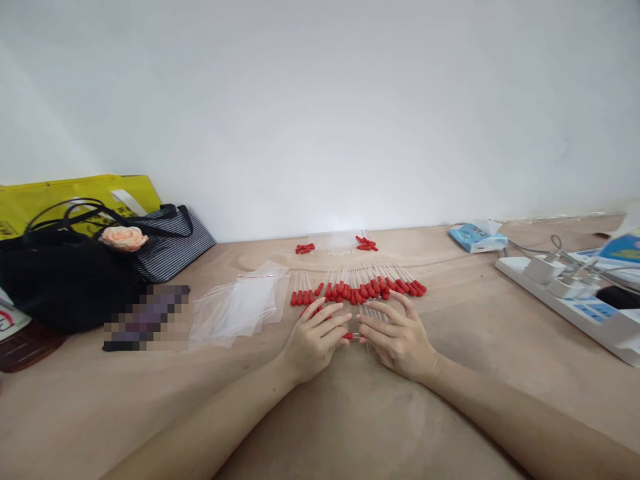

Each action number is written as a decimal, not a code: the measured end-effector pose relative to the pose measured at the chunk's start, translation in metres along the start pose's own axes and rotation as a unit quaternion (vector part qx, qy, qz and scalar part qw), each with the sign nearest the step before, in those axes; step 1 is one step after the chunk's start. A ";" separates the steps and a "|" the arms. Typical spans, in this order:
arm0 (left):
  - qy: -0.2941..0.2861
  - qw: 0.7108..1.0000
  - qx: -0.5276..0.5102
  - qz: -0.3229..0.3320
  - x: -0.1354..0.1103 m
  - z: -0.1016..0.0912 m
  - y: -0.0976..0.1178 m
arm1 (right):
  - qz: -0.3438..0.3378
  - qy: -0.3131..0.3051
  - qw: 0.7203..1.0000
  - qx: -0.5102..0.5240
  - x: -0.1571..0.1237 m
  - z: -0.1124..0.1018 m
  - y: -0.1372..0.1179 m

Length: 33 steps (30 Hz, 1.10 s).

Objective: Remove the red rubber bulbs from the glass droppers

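Between my two hands lies a glass dropper tube (356,338) with a red rubber bulb (347,336) at its left end. My left hand (315,341) pinches the bulb, with the fingers bent. In my right hand (400,341) the fingers close on the glass tube, its far part hidden by them. More glass tubes (373,311) show beneath and just beyond the right fingers. Just past both hands spreads a row of droppers (360,292), red bulbs toward me and thin tubes pointing to the wall. A few red bulbs lie partly hidden behind the left fingers.
Transparent zip bags (250,303) are stacked to the left. Near the wall lie loose red bulbs (367,244) and thin glass tubes (340,244). A power strip (565,303) with chargers and a tissue pack (477,237) occupy the right; a striped bag (175,247) and black bag (65,287) the left.
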<state>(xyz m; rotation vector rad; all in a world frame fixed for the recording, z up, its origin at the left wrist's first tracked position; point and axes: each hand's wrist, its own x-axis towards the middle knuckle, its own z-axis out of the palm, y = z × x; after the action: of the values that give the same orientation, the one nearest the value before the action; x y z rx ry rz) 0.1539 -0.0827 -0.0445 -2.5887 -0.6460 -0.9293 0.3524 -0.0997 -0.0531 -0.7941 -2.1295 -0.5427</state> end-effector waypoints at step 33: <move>-0.019 0.948 -0.104 -0.301 -0.007 -0.026 -0.021 | 0.169 -0.054 0.984 -0.004 -0.011 -0.009 0.020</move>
<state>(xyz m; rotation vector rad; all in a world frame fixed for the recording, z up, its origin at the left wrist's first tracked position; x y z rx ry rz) 0.1246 -0.0781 -0.0268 -2.6303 -1.4766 -1.1697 0.3766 -0.0948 -0.0543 -1.1839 -2.0278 -0.3341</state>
